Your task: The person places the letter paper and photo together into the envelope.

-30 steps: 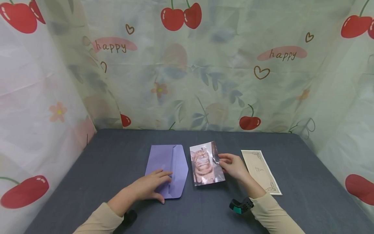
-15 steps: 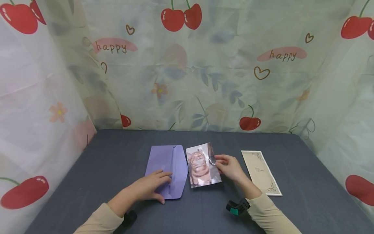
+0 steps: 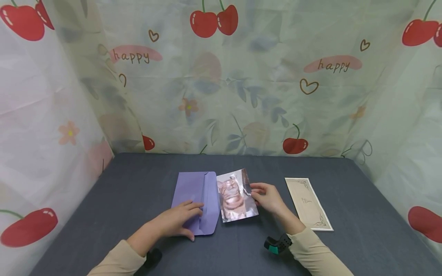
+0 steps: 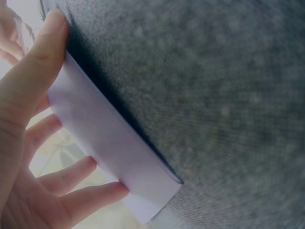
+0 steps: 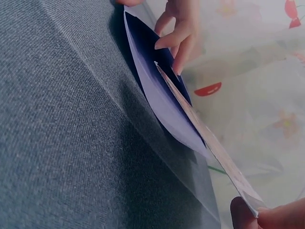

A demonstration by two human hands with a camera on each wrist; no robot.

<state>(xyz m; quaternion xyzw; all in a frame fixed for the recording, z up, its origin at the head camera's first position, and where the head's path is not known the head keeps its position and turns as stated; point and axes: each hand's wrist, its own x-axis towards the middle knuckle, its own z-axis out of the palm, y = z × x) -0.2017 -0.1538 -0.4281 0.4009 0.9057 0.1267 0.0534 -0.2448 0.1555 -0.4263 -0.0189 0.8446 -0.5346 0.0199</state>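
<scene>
A purple envelope [image 3: 188, 186] lies on the dark table with its pointed flap folded out to the right. My left hand [image 3: 179, 218] rests across it, fingers spread on the top face and thumb by the near edge. A glossy cat photo [image 3: 234, 197] is pinched at its right edge between the thumb and fingers of my right hand [image 3: 271, 197]. The photo's left edge overlaps the flap. In the right wrist view the photo [image 5: 205, 131] slants down over the flap, its far corner close to the envelope's [image 5: 167, 117] dark, gaping mouth.
A beige card [image 3: 305, 203] with ornamental corners and a white border lies to the right, beyond the right forearm. A black strap [image 3: 277, 244] with a green patch sits at the right wrist. Cherry-patterned cloth [image 3: 224, 96] hangs behind and along both sides of the table.
My right hand has carried the photo leftward, from beside the envelope to over its flap. The left hand and the envelope have stayed in place.
</scene>
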